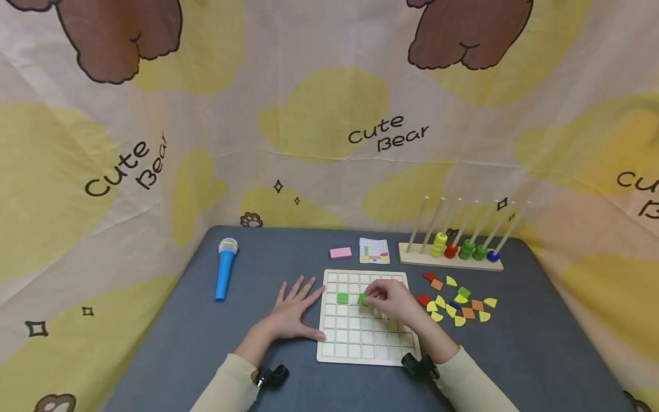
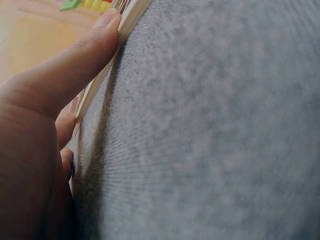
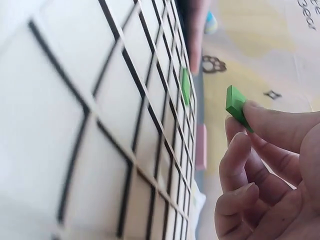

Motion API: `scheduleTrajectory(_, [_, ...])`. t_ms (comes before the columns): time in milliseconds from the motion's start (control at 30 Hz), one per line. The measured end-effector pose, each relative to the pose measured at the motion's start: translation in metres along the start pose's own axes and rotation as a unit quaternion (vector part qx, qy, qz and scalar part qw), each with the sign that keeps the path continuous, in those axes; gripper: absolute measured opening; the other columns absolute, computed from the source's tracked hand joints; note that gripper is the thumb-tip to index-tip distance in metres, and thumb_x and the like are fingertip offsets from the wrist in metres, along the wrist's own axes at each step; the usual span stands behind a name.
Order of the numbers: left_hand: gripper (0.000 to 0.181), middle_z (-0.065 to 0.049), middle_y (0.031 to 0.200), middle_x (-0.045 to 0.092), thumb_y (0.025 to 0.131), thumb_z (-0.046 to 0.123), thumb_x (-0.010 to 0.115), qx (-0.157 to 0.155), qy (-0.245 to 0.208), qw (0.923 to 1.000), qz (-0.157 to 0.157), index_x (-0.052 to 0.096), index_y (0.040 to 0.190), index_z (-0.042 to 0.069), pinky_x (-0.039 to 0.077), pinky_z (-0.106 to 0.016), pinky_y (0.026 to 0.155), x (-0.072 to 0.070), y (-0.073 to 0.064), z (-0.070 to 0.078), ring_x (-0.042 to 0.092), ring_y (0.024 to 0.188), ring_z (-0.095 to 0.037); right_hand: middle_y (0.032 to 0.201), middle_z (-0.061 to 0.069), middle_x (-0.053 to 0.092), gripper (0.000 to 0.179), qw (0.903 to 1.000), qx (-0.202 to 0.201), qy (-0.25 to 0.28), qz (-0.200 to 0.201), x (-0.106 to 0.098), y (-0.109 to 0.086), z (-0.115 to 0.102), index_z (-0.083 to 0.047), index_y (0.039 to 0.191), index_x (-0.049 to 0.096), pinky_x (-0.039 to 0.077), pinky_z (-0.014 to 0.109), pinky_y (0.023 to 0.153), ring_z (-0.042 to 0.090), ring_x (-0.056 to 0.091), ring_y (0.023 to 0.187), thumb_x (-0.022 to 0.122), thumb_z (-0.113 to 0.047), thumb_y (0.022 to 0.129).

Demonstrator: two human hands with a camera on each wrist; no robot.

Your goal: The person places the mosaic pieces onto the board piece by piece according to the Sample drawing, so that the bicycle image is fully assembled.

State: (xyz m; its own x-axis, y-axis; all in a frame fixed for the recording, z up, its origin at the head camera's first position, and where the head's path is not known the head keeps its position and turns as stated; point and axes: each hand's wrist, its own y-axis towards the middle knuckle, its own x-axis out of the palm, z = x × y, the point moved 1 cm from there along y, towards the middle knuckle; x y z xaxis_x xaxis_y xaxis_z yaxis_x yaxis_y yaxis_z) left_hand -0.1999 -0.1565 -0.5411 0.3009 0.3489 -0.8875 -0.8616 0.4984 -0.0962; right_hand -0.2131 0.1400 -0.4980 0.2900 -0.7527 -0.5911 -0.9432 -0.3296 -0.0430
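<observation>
The table (image 1: 185,337) in front of me is dark grey, its far corners rounded. A pale gridded board (image 1: 342,335) lies flat around the middle. Over on the left rests a blue microphone (image 1: 223,272), head toward the far side. Beyond the board lie a pink block (image 1: 340,253) and, just right of it, a printed card (image 1: 374,251). A wooden peg stand (image 1: 412,256) sits far right — nearer than that, small coloured pieces (image 1: 468,313) lie scattered.

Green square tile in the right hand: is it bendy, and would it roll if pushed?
Probably stiff: the green square tile looks flat and straight-edged, pinched in the right hand. It likely wouldn't roll, having corners and flat sides. Pushed across the wooden grid board, it might catch on the raised-looking lines.
</observation>
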Motion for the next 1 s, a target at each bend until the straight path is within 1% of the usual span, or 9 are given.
scheduleTrajectory(233, [0.115,-0.001,0.171,0.011,0.068,0.081,0.071,-0.018,0.008,0.9997,-0.011,0.023,0.162,0.034,-0.008,-0.068,0.119,-0.002,0.002,0.003,-0.002,0.158,-0.033,0.076,-0.006,0.065,0.005,0.9997,-0.021,-0.001,-0.014,0.018,0.006,-0.007,-0.016,0.088,0.074,0.046,0.023,0.059,0.012,0.057,0.069,0.079,-0.017,0.088])
scheduleTrajectory(333, [0.115,-0.001,0.171,0.011,0.068,0.082,0.07,-0.019,0.009,0.9997,-0.013,0.023,0.162,0.035,-0.008,-0.069,0.118,-0.002,0.003,0.003,-0.002,0.158,-0.034,0.075,-0.006,0.065,0.005,0.9993,-0.032,0.001,-0.018,0.023,0.008,-0.011,-0.015,0.088,0.074,0.047,0.023,0.06,0.012,0.057,0.069,0.078,-0.016,0.089])
scheduleTrajectory(500, [0.114,0.0,0.171,0.011,0.068,0.084,0.068,-0.021,0.005,0.9997,-0.013,0.023,0.162,0.036,-0.009,-0.068,0.119,-0.002,0.002,0.001,-0.003,0.158,-0.033,0.076,-0.005,0.065,0.005,0.999,-0.037,0.003,-0.024,0.031,0.013,-0.014,-0.012,0.088,0.074,0.048,0.024,0.059,0.011,0.058,0.069,0.079,-0.014,0.088])
scheduleTrajectory(667, [0.114,0.0,0.171,0.011,0.069,0.083,0.069,-0.021,0.008,0.9997,-0.012,0.023,0.162,0.036,-0.008,-0.068,0.119,-0.001,0.002,0.0,-0.003,0.158,-0.033,0.075,-0.006,0.065,0.006,0.9987,-0.041,-0.019,-0.024,0.041,0.019,-0.012,-0.014,0.087,0.073,0.048,0.024,0.061,0.01,0.058,0.069,0.079,-0.016,0.088])
scheduleTrajectory(767, [0.114,-0.001,0.171,0.011,0.069,0.082,0.069,-0.02,0.011,0.9997,-0.011,0.023,0.162,0.035,-0.008,-0.068,0.119,-0.001,0.002,0.0,-0.003,0.158,-0.033,0.073,-0.009,0.064,0.007,0.9979,-0.037,-0.047,-0.025,0.045,0.02,-0.011,-0.018,0.085,0.073,0.048,0.024,0.062,0.008,0.058,0.067,0.079,-0.019,0.088])
scheduleTrajectory(900, [0.114,-0.002,0.171,0.011,0.07,0.081,0.07,-0.013,0.003,0.9999,-0.011,0.023,0.162,0.034,-0.009,-0.068,0.118,-0.001,0.002,0.001,-0.003,0.158,-0.034,0.071,-0.011,0.063,0.008,0.9957,-0.036,-0.084,-0.016,0.049,0.019,-0.01,-0.02,0.083,0.073,0.046,0.025,0.061,0.006,0.056,0.065,0.079,-0.022,0.089])
scheduleTrajectory(1000, [0.115,-0.002,0.171,0.01,0.07,0.081,0.07,-0.014,0.006,0.9998,-0.009,0.022,0.162,0.033,-0.008,-0.068,0.118,0.001,0.002,-0.001,-0.002,0.158,-0.034,0.071,-0.012,0.063,0.008,0.9938,-0.044,-0.101,-0.015,0.05,0.019,-0.012,-0.021,0.082,0.075,0.046,0.026,0.062,0.005,0.056,0.066,0.079,-0.021,0.089])
